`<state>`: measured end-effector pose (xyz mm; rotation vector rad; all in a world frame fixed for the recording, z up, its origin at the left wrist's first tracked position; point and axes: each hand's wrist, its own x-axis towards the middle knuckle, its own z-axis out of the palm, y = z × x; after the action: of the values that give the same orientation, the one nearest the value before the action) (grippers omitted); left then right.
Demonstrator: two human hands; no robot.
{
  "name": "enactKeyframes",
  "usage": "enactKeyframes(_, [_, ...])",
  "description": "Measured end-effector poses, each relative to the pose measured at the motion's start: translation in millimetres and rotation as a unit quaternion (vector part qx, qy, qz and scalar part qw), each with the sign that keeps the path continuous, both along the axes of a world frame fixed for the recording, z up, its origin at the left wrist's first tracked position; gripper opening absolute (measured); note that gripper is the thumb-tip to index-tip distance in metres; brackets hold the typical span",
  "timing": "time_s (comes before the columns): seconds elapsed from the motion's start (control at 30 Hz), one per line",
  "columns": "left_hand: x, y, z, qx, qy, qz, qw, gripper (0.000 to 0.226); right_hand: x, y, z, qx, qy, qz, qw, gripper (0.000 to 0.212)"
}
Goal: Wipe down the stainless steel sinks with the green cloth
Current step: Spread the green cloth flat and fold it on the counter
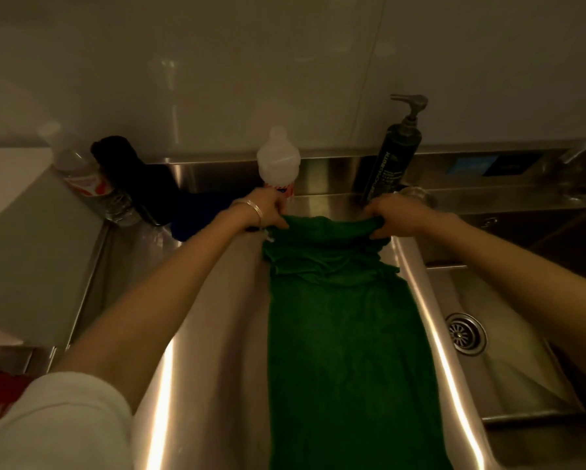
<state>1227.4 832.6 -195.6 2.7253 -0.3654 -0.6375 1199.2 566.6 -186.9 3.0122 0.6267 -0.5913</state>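
Gripping the green cloth (346, 351) at its far edge: left hand (268, 208) and right hand (391, 215) each bunch a corner.
Cloth lies along the steel divider (217, 334) between basins; drain (465, 333) to the right. Advice: keep the edge taut, draw evenly, steer off the white bottle (278, 164) and pump bottle (395, 154).

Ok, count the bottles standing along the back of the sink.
4: a clear bottle far left, a black bottle beside it, a white bottle in the middle, a pump bottle right. More may be hidden.
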Motion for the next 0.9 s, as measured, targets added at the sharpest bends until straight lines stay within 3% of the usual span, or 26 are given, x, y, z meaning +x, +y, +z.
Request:
enactKeyframes(0.1, [14, 8, 42, -0.035, -0.079, 0.036, 0.996, 0.024, 1, -21, 44, 0.012, 0.013, -0.05, 0.999, 0.021])
enactKeyframes(0.3, [32, -1, 119, -0.099, -0.303, 0.138, 0.938, 0.022, 32, -31, 128, 0.09, -0.215, -0.14, 0.962, 0.038])
enactKeyframes(0.4, [20, -1, 137, -0.106, -0.358, 0.13, 0.918, 0.019, 14, -29, 149, 0.077, -0.257, -0.144, 0.953, 0.04])
enactKeyframes(0.47, [-1, 2, 136, -0.096, -0.332, 0.087, 0.934, 0.02, -11, -31, 147, 0.043, -0.252, -0.11, 0.96, 0.041])
enactKeyframes(0.57, [-51, 8, 116, -0.027, -0.223, -0.011, 0.974, 0.021, -58, -39, 125, -0.071, -0.231, 0.029, 0.97, 0.039])
enactKeyframes(0.67, [-116, 8, 84, 0.036, -0.138, -0.075, 0.987, 0.016, -110, -43, 86, -0.117, -0.183, 0.16, 0.963, 0.036])
enactKeyframes(0.83, [-208, 0, 29, 0.111, -0.012, -0.169, 0.979, 0.019, -191, -45, 27, -0.142, -0.018, 0.119, 0.983, 0.032])
enactKeyframes(0.9, [-228, 3, 27, 0.113, -0.02, -0.165, 0.98, 0.018, -212, -49, 19, -0.121, -0.018, 0.094, 0.988, 0.032])
